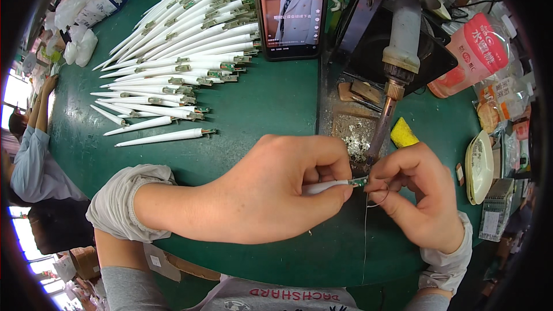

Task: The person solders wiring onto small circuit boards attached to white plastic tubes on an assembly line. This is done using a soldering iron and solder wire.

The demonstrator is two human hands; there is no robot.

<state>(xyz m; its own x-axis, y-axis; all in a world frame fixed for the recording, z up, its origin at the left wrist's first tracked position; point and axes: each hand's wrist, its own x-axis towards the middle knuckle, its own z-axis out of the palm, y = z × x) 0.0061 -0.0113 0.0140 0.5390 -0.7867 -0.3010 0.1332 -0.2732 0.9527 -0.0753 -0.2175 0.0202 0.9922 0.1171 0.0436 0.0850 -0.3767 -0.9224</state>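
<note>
My left hand (276,190) is closed round a white tapered stick (324,186), whose green circuit-board end (360,182) points to the right. Thumb and index finger of my right hand (416,193) pinch a thin wire (365,236) close to that end; the strand loops at the fingertips and hangs down toward the table edge. Just above the board, the tip of a soldering iron (387,116) slants down from its mount, and I cannot tell whether it touches. Many similar white sticks (173,89) with small boards lie fanned out at the upper left.
A phone (294,11) stands upright beyond my hands. Under the iron sits a tray with solder bits (352,129), with a yellow sponge (404,132) beside it. To the right are a pink-labelled bottle (475,55) and a pale dish (479,167). Another person's arm (43,106) shows at far left.
</note>
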